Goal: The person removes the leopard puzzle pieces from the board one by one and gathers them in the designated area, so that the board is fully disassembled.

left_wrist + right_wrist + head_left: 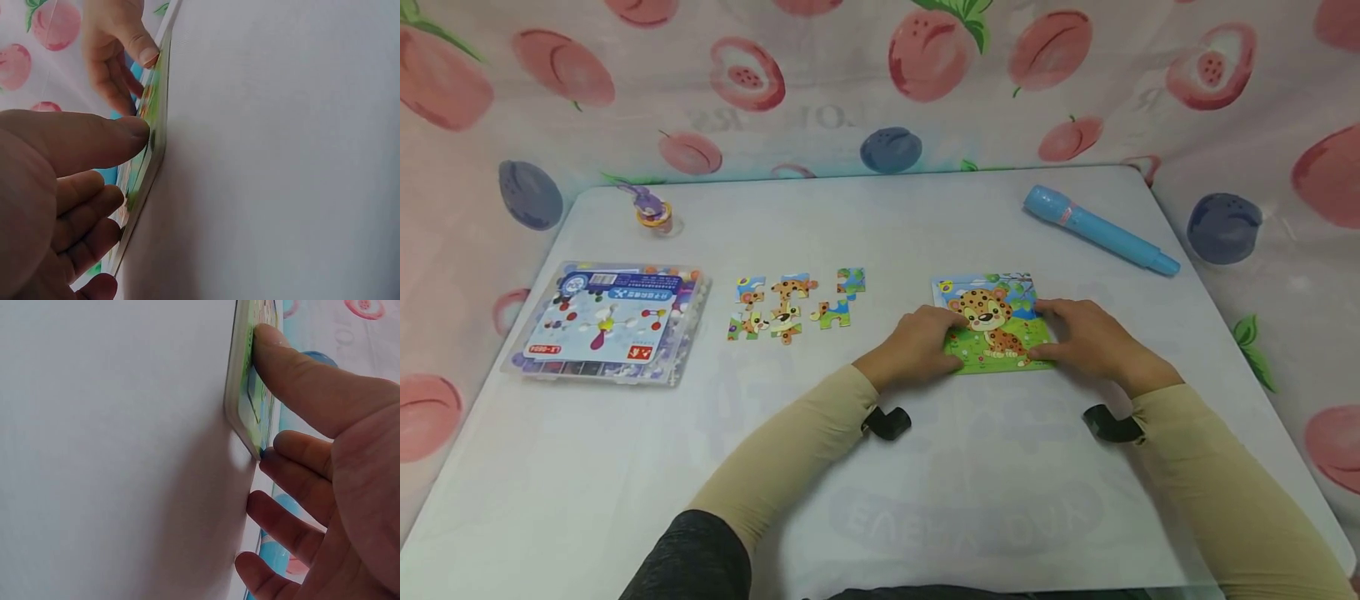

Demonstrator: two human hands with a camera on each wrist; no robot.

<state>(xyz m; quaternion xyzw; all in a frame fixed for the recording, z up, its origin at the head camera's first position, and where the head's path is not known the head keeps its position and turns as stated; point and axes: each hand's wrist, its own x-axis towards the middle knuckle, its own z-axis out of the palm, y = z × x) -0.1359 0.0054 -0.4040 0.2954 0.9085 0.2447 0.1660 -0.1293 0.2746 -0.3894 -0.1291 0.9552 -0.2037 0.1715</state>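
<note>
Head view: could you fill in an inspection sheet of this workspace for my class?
Surface: white tabletop, partly covered by the items below.
Job's things: leopard jigsaw board; jigsaw pieces laid out to its left.
Clutter: clear plastic molecular-model kit, purple figurine, blue tube.
Hands: left hand touches the board's left side; right hand touches its right.
Cables: nothing seen.
Surroundings: fruit-print sheet behind and beside the table.

An orange, dark-spotted leopard (1002, 340) printed on a green-and-blue picture board (973, 348) between the fingers (1054, 307), a light-blue tube (1097, 227) beyond them, tan sleeves (790, 450) behind, white worktop (850, 225) beneath, pale cloth (970, 125) patterned with pink fruit farther off.
</note>
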